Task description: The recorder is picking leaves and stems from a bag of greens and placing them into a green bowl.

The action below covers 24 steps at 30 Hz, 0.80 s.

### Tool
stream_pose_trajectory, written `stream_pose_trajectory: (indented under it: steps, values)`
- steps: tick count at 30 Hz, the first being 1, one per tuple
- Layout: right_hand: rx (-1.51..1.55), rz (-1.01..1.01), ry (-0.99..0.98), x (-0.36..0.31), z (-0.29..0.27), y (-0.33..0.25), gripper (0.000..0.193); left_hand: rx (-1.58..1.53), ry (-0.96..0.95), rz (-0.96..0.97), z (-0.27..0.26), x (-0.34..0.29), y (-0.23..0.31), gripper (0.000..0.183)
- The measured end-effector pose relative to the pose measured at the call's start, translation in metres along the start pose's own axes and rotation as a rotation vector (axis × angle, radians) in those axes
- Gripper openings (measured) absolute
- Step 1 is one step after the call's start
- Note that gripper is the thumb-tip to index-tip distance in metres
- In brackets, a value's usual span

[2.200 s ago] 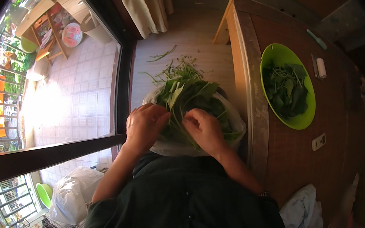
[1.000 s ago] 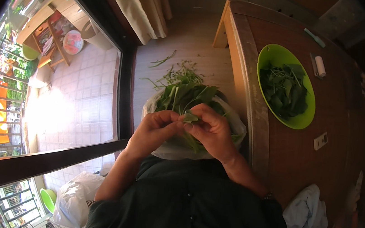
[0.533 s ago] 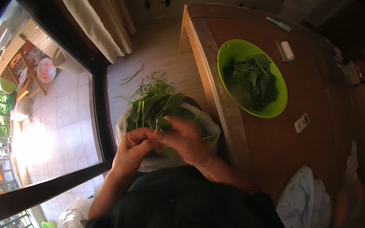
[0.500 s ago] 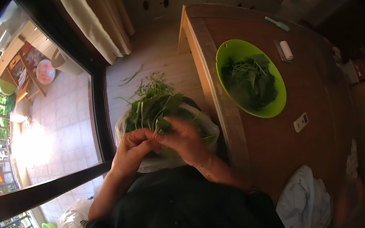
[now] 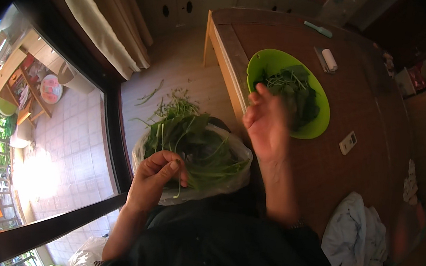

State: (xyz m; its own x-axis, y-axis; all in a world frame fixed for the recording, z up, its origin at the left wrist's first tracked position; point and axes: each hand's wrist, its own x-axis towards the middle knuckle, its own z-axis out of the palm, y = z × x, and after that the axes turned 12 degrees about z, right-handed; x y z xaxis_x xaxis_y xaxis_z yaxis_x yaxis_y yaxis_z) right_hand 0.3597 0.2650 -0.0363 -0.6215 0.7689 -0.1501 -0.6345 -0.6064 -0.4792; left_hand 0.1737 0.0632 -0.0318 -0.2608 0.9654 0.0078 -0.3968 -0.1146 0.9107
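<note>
My left hand (image 5: pixel 157 175) is closed in a pinch on a thin green stem (image 5: pixel 179 186), whose lower end hangs below the fingers. Under it sits a clear plastic bag (image 5: pixel 245 155) of leafy greens (image 5: pixel 184 129), with long stalks inside. My right hand (image 5: pixel 268 126) is raised at the near left edge of a bright green basin (image 5: pixel 323 117). It is slightly blurred, with its fingers apart and nothing visible in them. Dark green leaves (image 5: pixel 299 90) and some stems lie in the basin, partly hidden by this hand.
The basin stands on a brown table (image 5: pixel 376 105), along with a white roll (image 5: pixel 329 59), a pale green handled tool (image 5: pixel 318 29), a small white device (image 5: pixel 348 143) and crumpled light cloth (image 5: pixel 350 245). Trimmed stems (image 5: pixel 177 102) lie on the floor beyond the bag. A dark-framed glass door (image 5: pixel 111 115) is at left.
My right hand has left the left hand and moved up and right to the basin. The left hand stays over the bag, pinching a stem. The view has shifted slightly.
</note>
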Motion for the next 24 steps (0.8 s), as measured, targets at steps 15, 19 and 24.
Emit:
stream_pose_trajectory:
  steps: [15, 19, 24]
  values:
    - [-0.911, 0.224, -0.312, -0.045, 0.048, 0.068, 0.008, -0.087, 0.041, -0.030, -0.006, -0.002, 0.007, 0.023]
    - [-0.904, 0.181, -0.222, -0.045, 0.043, 0.065, 0.006, 0.202, 0.048, -0.041, -0.007, -0.007, 0.022, 0.022]
    - [-1.103, 0.069, -0.289, -0.041, 0.050, 0.058, 0.005, 0.799, 0.009, 0.229, -0.008, -0.007, 0.035, 0.005]
